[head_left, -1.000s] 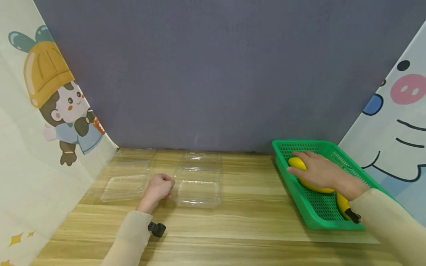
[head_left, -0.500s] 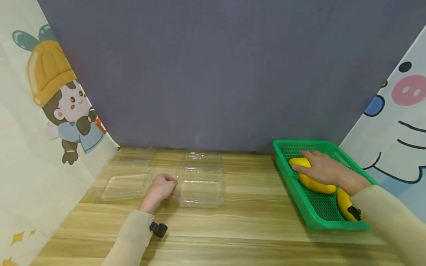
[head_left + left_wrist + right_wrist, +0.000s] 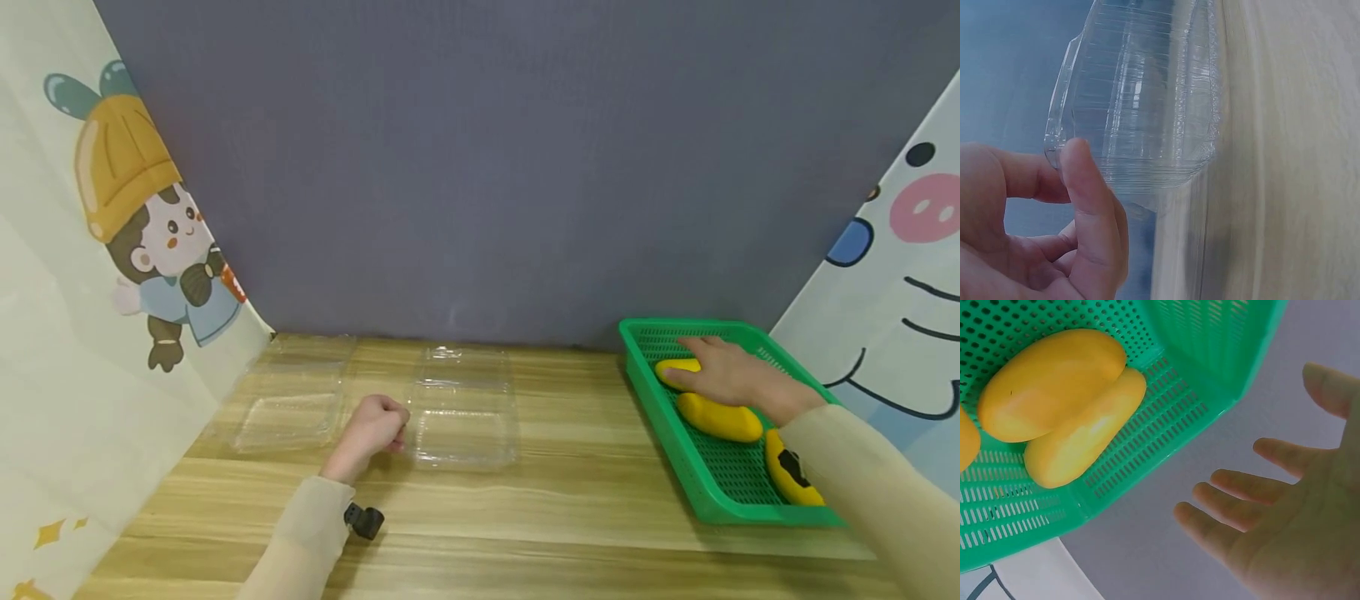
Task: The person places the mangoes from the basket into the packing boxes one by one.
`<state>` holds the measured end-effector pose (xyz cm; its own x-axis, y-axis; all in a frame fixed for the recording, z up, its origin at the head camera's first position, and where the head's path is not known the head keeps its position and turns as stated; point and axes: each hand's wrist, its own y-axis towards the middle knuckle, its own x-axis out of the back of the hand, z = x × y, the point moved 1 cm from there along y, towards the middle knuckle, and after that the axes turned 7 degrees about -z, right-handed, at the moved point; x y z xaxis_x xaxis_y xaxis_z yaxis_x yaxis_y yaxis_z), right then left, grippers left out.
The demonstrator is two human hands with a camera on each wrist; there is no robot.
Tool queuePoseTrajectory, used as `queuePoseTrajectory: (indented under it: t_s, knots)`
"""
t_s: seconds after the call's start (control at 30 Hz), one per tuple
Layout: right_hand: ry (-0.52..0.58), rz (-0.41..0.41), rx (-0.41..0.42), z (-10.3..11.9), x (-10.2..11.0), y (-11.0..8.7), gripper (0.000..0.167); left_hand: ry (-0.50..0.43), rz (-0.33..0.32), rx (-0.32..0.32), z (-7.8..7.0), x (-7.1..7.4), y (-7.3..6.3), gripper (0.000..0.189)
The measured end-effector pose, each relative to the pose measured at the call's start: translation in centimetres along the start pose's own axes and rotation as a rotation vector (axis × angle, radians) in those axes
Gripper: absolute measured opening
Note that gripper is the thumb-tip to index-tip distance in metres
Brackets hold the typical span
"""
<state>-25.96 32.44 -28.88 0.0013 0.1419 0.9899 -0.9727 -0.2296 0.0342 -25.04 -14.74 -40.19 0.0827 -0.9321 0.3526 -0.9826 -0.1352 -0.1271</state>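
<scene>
My left hand [image 3: 372, 429] is at the left edge of a clear plastic clamshell box [image 3: 465, 433] that lies open on the table. In the left wrist view, its thumb and a finger pinch the rim of the clear box [image 3: 1141, 94]. My right hand [image 3: 723, 372] hovers over the far part of a green basket [image 3: 712, 504], fingers spread. Inside lie several yellow mangoes [image 3: 720, 418], one partly covered by that hand. The right wrist view has the palm and straight fingers of the right hand [image 3: 1279, 506] holding nothing, apart from the mangoes [image 3: 1054, 384].
A second open clear plastic box [image 3: 288, 412] lies to the left of my left hand on the wooden table [image 3: 570, 517]. A grey panel [image 3: 480, 167] stands behind, and white walls with cartoon prints [image 3: 157, 233] flank both sides.
My right hand has drawn slightly back from the mangoes, leaving the middle one more exposed. My left hand keeps its place at the box edge. The head view has shifted a little.
</scene>
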Motion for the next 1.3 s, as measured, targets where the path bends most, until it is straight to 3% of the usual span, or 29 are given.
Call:
queuePoseTrajectory:
  t_s: [0.6, 0.8, 1.03, 1.3]
  knots:
    - [-0.002, 0.035, -0.031, -2.6, -0.3, 1.1, 0.089, -0.014, 0.010, -0.007, 0.0, -0.4, -0.1, 0.018]
    - [-0.007, 0.085, -0.036, -3.2, -0.6, 1.0, 0.087, -0.014, 0.018, -0.003, -0.1, -0.6, -0.2, 0.017]
    - [0.018, 0.164, -0.056, -3.6, -1.0, 0.9, 0.096, -0.011, 0.024, 0.004, -0.2, -0.8, -0.3, 0.017]
    - [0.036, 0.179, -0.051, -4.0, -1.8, 0.8, 0.087, -0.013, 0.028, -0.005, 0.0, -1.0, -0.3, 0.017]
